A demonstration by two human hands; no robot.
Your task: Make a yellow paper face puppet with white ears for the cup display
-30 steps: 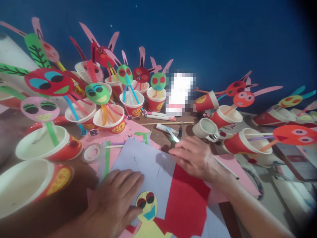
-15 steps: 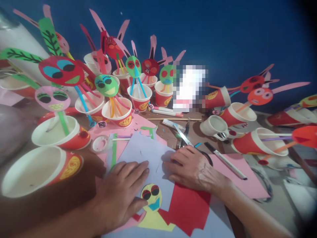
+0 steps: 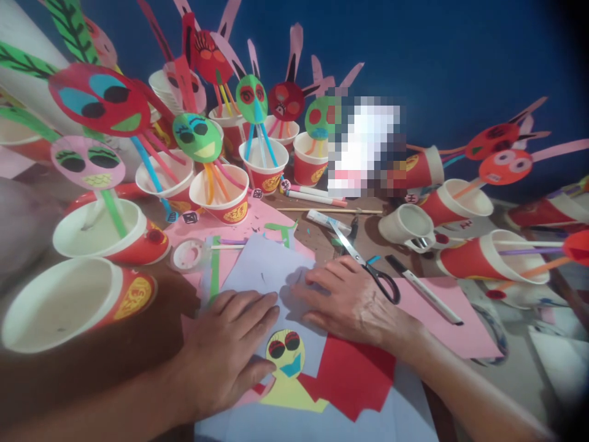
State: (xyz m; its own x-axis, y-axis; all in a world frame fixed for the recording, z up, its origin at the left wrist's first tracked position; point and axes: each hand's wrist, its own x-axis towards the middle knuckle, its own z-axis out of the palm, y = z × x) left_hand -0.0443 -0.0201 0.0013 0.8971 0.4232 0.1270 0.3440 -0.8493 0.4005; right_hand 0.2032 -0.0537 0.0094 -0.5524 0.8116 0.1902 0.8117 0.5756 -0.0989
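Paper face (image 3: 284, 358): eyes and mouth on, no ears or straws

Nearest: big pale sheet (image 3: 368, 423) on the worktop (image 3: 161, 331). On it, a yellow paper piece (image 3: 299, 396), top edge meeting the face's chin; joined or just overlapping, cannot tell. Face lies flat between the hands, mostly over a lavender sheet (image 3: 264, 264). Left hand (image 3: 225, 353) palm down, fingers close together, thumb apart with its tip at the face's edge; clamped on nothing visible. Right hand (image 3: 354, 301) palm down over the lavender sheet's right side, fingers loosely bent, slightly apart, nothing seen in them; undersides hidden. Red paper (image 3: 356, 377) lies right of the face, edges cut.

Progress, judged: dark eyes, lashes, blue mouth look done. Heads farther back have ears and straws; neither shows on this face, so it reads as partway.

Farther: scissors (image 3: 368, 265) just beyond the right hand, unheld. Marker (image 3: 426, 291) mostly on a pink sheet (image 3: 442, 345). White tube (image 3: 329, 220), mug (image 3: 405, 224) past those. Then red-and-white cups, e.g. one (image 3: 232, 212) holding a green head (image 3: 197, 136) on straws; orange head (image 3: 505, 166) off right. Pixelated patch (image 3: 368, 147) hides a spot before the blue wall (image 3: 414, 49).
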